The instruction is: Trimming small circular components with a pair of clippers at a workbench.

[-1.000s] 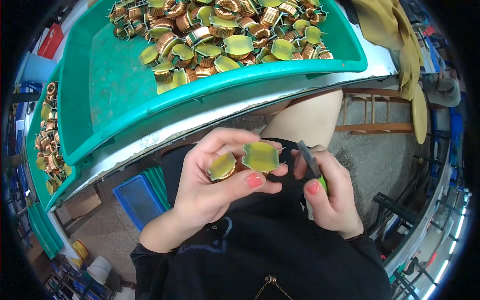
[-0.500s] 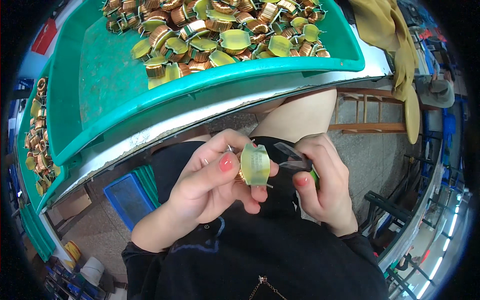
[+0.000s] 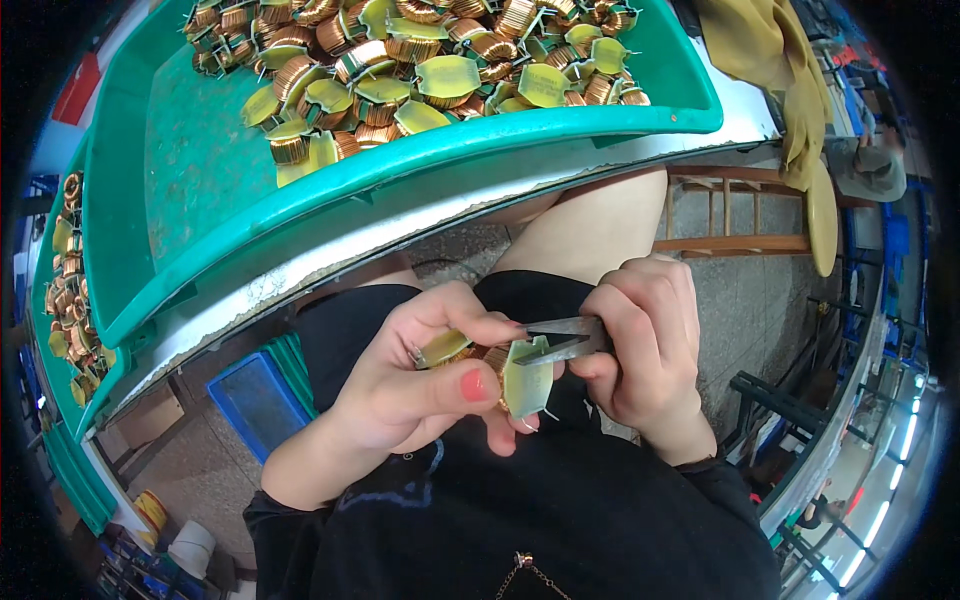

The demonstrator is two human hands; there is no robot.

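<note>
In my left hand (image 3: pixel 420 375), between thumb and fingers, is a copper-wound coil with a translucent yellow-green plate (image 3: pixel 528 382) facing right and thin wire pins at its edges. A second yellow plate (image 3: pixel 443 348) shows between my thumb and forefinger; whether it belongs to the same coil I cannot tell. My right hand (image 3: pixel 648 350) is closed around a pair of pliers, its handles mostly hidden by the fingers. The parted, dark metal pliers jaws (image 3: pixel 562 338) point left, over the upper edge of the facing plate, near my left fingertips.
A large green tray (image 3: pixel 400 165) heaped with similar copper coils (image 3: pixel 375 88) rests on the white bench ahead. Another tray of coils (image 3: pixel 68 310) stands at far left. Below the bench is a blue bin (image 3: pixel 258 400). Yellow cloth (image 3: pixel 785 90) hangs at right beside a wooden stool (image 3: pixel 735 215).
The pliers have moved left from beside the coil onto its plate's upper edge. My left hand has tilted the coil, and the second yellow plate has come into sight.
</note>
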